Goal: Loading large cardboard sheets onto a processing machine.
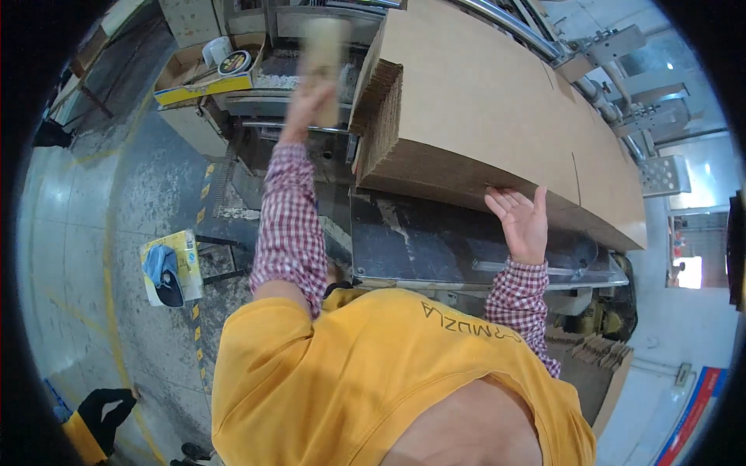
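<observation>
A thick stack of flat brown cardboard sheets (497,101) lies on a dark metal table (420,241), its cut edges facing me. My right hand (522,221) is open, palm up, with the fingertips at the stack's near lower edge. To the left of the stack, my left hand (312,97) is raised and closed around a beige oblong block (326,50). Both that hand and the block are smeared by motion, so the block's exact kind cannot be made out.
An open yellow-edged box (203,89) at the far left holds a round tin and a white object. On the left stands a stool (194,268) with a cap and blue cloth. Metal rails (505,27) run behind the stack. Another person (97,423) appears at lower left. More cardboard (594,365) stands at lower right.
</observation>
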Demonstrator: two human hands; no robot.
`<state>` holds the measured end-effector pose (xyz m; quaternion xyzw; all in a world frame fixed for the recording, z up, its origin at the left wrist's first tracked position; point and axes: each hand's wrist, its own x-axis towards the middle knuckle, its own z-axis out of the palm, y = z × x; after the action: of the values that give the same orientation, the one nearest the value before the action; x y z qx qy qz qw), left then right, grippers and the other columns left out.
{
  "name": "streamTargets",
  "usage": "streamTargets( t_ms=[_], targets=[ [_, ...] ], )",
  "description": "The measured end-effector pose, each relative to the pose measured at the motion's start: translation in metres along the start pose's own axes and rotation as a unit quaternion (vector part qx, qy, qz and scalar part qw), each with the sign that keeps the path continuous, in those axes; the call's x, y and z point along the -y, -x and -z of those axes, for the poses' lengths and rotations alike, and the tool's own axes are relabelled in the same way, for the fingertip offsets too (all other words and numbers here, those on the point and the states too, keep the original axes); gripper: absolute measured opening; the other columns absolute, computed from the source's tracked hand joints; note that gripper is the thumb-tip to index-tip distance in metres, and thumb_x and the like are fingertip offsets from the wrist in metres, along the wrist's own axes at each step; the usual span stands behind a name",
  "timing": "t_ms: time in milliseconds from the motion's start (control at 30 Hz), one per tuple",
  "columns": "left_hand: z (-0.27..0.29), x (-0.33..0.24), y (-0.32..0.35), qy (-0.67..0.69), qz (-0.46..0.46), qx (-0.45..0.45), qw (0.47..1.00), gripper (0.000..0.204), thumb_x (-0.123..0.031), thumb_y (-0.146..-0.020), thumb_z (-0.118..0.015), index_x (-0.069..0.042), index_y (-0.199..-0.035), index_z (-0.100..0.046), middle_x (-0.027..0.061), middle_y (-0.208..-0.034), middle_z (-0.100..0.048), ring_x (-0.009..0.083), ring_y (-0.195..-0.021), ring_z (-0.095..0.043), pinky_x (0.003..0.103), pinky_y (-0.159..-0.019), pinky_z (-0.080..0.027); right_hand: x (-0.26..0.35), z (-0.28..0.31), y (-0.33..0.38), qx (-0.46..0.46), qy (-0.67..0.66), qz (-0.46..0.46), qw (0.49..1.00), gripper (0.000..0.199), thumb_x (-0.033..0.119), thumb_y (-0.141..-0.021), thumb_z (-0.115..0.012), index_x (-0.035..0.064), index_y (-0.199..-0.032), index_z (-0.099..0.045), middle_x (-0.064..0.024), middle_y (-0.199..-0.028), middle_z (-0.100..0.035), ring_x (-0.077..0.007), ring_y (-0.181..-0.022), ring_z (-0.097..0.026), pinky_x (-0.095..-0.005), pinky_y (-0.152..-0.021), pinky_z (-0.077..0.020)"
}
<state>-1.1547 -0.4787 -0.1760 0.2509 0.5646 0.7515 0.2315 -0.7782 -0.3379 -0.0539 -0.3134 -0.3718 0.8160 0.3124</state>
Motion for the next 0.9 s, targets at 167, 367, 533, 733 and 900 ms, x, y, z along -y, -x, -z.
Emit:
streamTargets(
  t_ms=[167, 367, 533, 733, 900],
  targets=[
    [-0.020, 0.007, -0.012, 0.123, -0.038, 0.033, 0.991, 0.073, -0.011, -0.076, -0.060, -0.007, -0.136, -0.020, 0.0092, -0.121, -0.046, 0.0152, -0.102, -0.050, 0.026, -0.082, -0.043, 0.001, -0.002, 0.001, -0.034, 0.004, 0.025, 0.999, 0.090, 0.047, -0.086, -0.044, -0.0194, -0.124, 0.003, -0.0335, -0.132, -0.006, -0.0405, -0.126, -0.013, -0.0489, -0.101, -0.0257],
    [-0.044, 0.021, -0.002, 0.037, -0.126, 0.055, 0.990, 0.073, -0.010, -0.075, -0.062, -0.005, -0.135, -0.022, 0.0107, -0.121, -0.047, 0.0165, -0.101, -0.050, 0.026, -0.084, -0.041, 0.000, -0.004, 0.001, -0.050, 0.008, 0.011, 0.999, 0.078, 0.042, -0.087, -0.044, -0.0189, -0.120, -0.008, -0.0316, -0.128, -0.012, -0.0385, -0.124, -0.018, -0.0481, -0.102, -0.0253],
    [-0.004, 0.060, -0.034, 0.076, 0.016, -0.054, 0.996, 0.076, -0.016, -0.068, -0.069, -0.005, -0.132, -0.030, 0.0147, -0.120, -0.048, 0.0222, -0.102, -0.052, 0.031, -0.084, -0.043, 0.001, -0.006, 0.002, -0.082, 0.007, 0.026, 0.996, 0.038, 0.037, -0.089, -0.045, -0.0005, -0.080, -0.043, -0.0155, -0.091, -0.040, -0.0283, -0.099, -0.041, -0.0442, -0.094, -0.0365],
    [0.055, 0.073, -0.116, -0.484, 0.145, -0.142, 0.851, 0.078, -0.048, -0.061, -0.065, -0.027, -0.130, -0.036, 0.0165, -0.121, -0.045, 0.0348, -0.111, -0.041, 0.049, -0.090, -0.033, 0.003, 0.000, 0.004, -0.065, -0.018, 0.032, 0.997, 0.036, 0.035, -0.089, -0.045, -0.0014, -0.084, -0.044, -0.0153, -0.093, -0.045, -0.0288, -0.099, -0.044, -0.0433, -0.092, -0.0386],
    [0.058, 0.080, -0.138, -0.638, 0.169, -0.134, 0.739, 0.065, -0.046, -0.071, -0.060, -0.029, -0.129, -0.036, 0.0161, -0.132, -0.031, 0.0378, -0.118, -0.033, 0.057, -0.091, -0.028, 0.001, -0.003, 0.003, -0.080, 0.005, 0.025, 0.996, 0.039, 0.034, -0.089, -0.043, -0.0046, -0.094, -0.044, -0.0170, -0.100, -0.046, -0.0309, -0.103, -0.044, -0.0438, -0.094, -0.0370]
  ],
)
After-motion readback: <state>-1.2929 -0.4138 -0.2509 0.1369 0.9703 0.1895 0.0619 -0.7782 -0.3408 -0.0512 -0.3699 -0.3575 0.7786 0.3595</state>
